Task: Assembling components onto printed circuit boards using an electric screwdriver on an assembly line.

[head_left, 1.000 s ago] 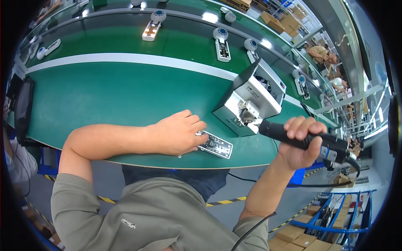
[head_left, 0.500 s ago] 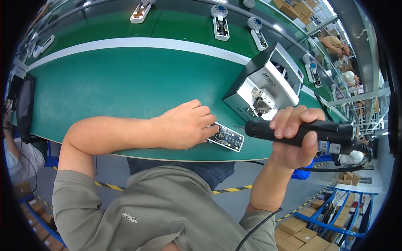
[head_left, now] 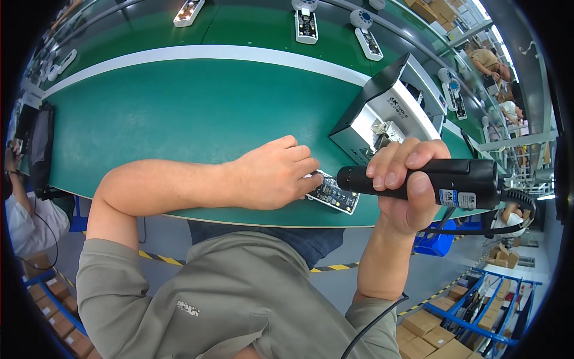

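Black and cylindrical, an electric screwdriver (head_left: 463, 175) lies level in the right hand (head_left: 409, 188), whose fingers wrap over its barrel while the thumb presses up from below. Its nose points left, at the right-hand part of a circuit board in a white housing (head_left: 339, 195); whether the tip touches the board cannot be told. That board lies face up near the front edge of the green desk (head_left: 161, 113), angled down toward the right. The left hand (head_left: 278, 173) reaches across from the left with curled fingers over the board's upper left end; whether they pinch it or only press on it is hidden. Just behind the right hand sits a silver-and-black screw feeder (head_left: 399, 110), its front partly covered by the fingers. A black cable (head_left: 501, 230) trails from the screwdriver's rear end. Beyond a white strip (head_left: 239, 54), more white units (head_left: 307, 27) with exposed boards lie on a green surface (head_left: 251, 30). A blue bin (head_left: 436, 242) stands beyond the desk's front edge, near the right forearm.
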The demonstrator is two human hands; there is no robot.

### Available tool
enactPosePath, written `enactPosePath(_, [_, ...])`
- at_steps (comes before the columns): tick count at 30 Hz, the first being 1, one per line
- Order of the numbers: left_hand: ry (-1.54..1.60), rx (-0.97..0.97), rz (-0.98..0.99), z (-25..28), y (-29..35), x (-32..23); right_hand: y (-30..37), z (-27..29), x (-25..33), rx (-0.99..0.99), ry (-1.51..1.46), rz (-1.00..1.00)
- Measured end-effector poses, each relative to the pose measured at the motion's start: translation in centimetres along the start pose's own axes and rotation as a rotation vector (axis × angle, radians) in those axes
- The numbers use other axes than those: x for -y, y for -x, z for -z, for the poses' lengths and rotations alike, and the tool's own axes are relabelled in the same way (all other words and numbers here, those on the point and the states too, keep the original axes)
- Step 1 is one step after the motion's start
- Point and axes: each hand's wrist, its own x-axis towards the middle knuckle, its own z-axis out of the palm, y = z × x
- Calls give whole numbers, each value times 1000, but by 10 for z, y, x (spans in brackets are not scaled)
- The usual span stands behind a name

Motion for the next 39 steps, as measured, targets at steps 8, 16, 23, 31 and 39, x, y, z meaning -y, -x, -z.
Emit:
enactPosePath(8, [8,54,12,6,-6,-1,2,2,17,-49,74,-51])
enactPosePath(16, [-58,71,7,19,-9,1,-21,35,57,-63,189,276])
enactPosePath(23, [-39,-28,-34,17,-12,1,-26,38,49,116,311,164])
enactPosePath(31, [-52,-31,-20,17,-9,2,15,39,51,48,171,36])
enactPosePath(39, [-76,-17,-22,18,-9,0,26,45,40,-13,173,45])
